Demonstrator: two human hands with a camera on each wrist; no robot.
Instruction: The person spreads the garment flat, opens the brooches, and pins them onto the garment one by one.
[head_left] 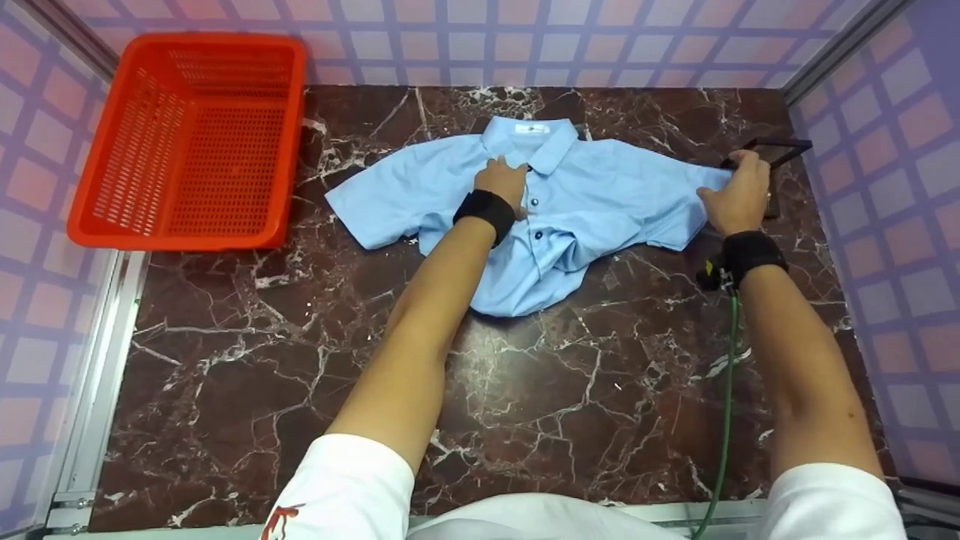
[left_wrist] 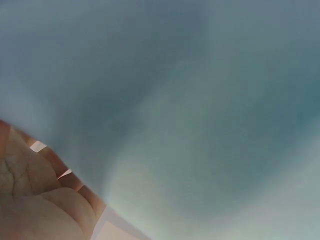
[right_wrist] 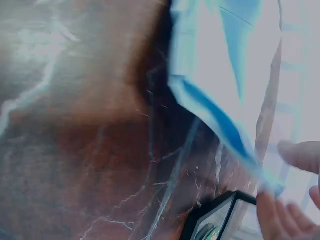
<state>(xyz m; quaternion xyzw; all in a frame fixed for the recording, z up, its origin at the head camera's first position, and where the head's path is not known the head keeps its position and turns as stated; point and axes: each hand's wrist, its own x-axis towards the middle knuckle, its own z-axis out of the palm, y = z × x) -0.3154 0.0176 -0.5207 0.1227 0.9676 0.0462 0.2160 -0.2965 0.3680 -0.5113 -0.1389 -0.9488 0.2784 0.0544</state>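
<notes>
A light blue short-sleeved shirt (head_left: 622, 187) lies front up on the marble-patterned table, collar at the far side and lower part bunched. My left hand (head_left: 501, 182) rests on its front by the button placket, just below the collar. In the left wrist view, blurred blue cloth covers most of the picture, with part of the palm (left_wrist: 40, 200) at lower left. At the sleeve's end on the right is my right hand (head_left: 739, 195), thumb and fingers spread apart. The right wrist view shows the sleeve (right_wrist: 215, 110) with its corner against the fingertips (right_wrist: 272, 210).
A red plastic basket (head_left: 295, 150) stands at the back left. Beside the right hand is a black-framed object (head_left: 787, 146), near the right wall. Checkered panels (head_left: 525, 45) enclose the table's back and sides. A green cable (head_left: 727, 405) runs from the right wrist.
</notes>
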